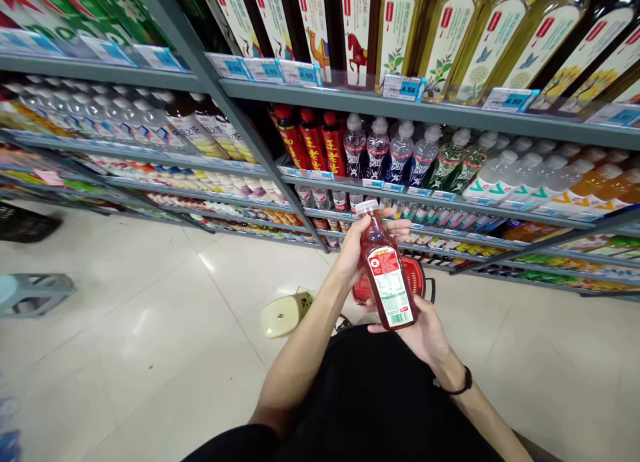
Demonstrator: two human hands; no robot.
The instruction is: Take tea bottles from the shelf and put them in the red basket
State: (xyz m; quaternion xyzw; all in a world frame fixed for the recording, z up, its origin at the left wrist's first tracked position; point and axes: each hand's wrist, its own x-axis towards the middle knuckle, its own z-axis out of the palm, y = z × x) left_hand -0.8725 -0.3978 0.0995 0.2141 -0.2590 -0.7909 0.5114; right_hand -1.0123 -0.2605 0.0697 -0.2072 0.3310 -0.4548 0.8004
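Observation:
Between both hands is a bottle of reddish-brown drink with a white cap, tilted, its printed back label turned up towards me. My left hand grips it just under the cap, thumb on the near side and fingers reaching behind. Around the lower end, my right hand is closed, with the thumb on the bottle's right edge and fingers beneath the base. A black band circles my right wrist. Below the bottle, a red shopping basket is partly hidden by it and my hands.
Shelves of bottled drinks run across the front, including large tea bottles above price tags and small red bottles. On the tiled floor are a cream-coloured stool, a blue-grey stool and a dark object at far left.

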